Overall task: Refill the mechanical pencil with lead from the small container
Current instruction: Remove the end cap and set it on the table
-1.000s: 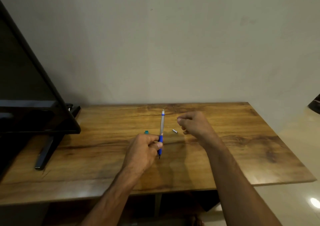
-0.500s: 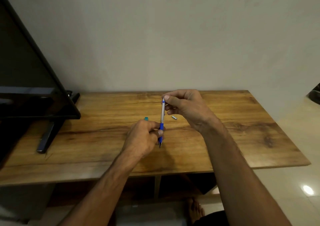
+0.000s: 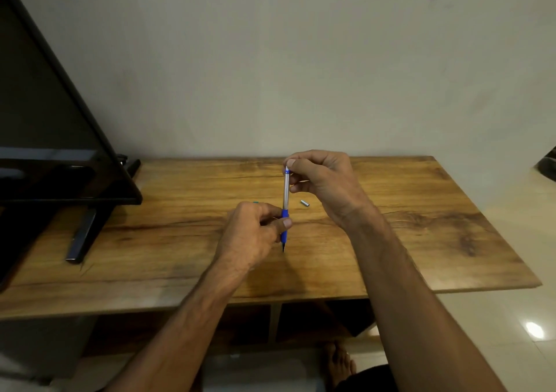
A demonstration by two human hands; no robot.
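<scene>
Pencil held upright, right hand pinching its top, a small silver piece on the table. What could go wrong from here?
1. The silver piece lies loose on the table beside the right hand; a wrist movement could knock it away.
2. The left hand grips the pencil only at its blue grip, tip down, so pressure from above may tilt it.
3. Any lead is too thin to see; it could snap or drop unnoticed.

A dark screen [image 3: 45, 115] on a black stand [image 3: 80, 236] sits at the wooden table's [image 3: 451, 241] left end; a pale wall [image 3: 301, 60] rises behind the table.
</scene>
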